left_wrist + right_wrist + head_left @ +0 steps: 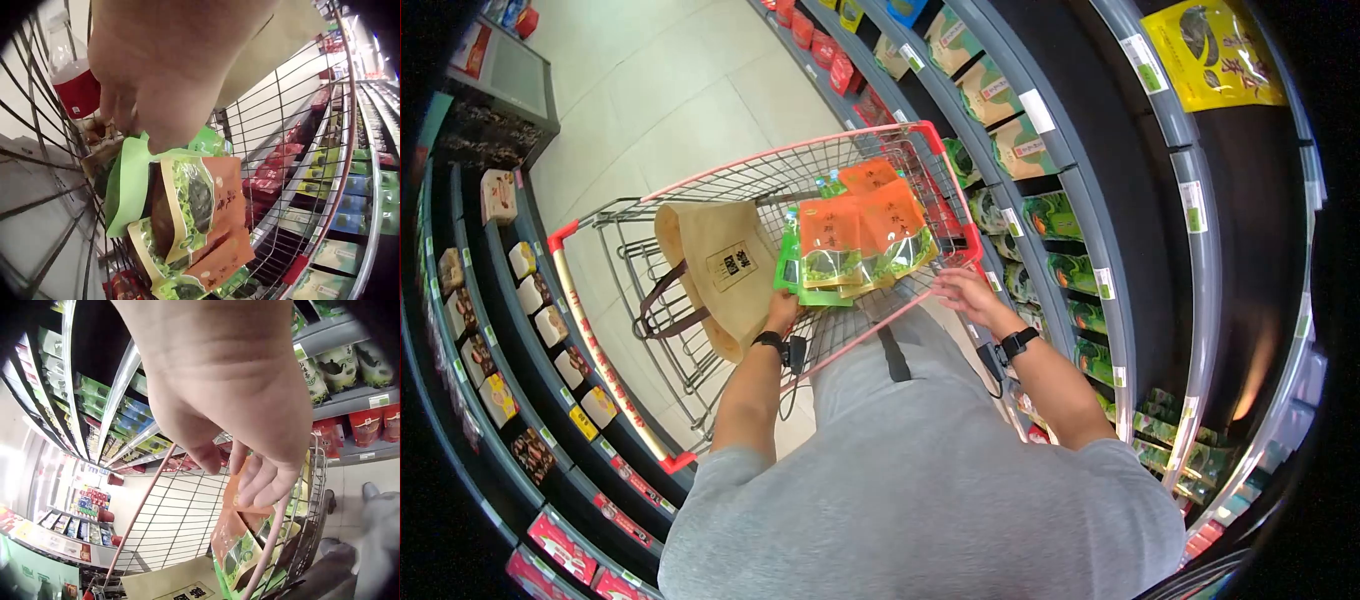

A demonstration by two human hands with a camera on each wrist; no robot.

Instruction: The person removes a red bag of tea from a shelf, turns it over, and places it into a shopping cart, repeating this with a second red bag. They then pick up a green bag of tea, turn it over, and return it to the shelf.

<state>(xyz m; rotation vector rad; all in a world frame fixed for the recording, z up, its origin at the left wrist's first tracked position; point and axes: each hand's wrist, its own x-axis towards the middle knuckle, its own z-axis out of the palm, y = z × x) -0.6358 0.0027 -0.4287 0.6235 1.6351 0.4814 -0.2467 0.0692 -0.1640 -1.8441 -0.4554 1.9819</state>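
Several orange and green pouches (830,240) lie in the wire shopping cart (750,158), overlapping each other. My left hand (782,312) reaches over the cart's near side and pinches the edge of a green pouch (788,268); in the left wrist view the hand (156,81) is at the top of a light green pouch (128,181). Above the cart's near rim, beside the pouches, my right hand (972,297) hovers with relaxed, slightly bent fingers and nothing in them. The right wrist view shows that hand (231,412) over the orange pouches (234,534).
A beige bag (725,262) with dark handles stands in the cart's left part. In the left wrist view, a bottle with a red label (78,94) is in the cart. Shelves of pouches (1055,215) run along the right, and boxed goods (498,197) fill shelves on the left.
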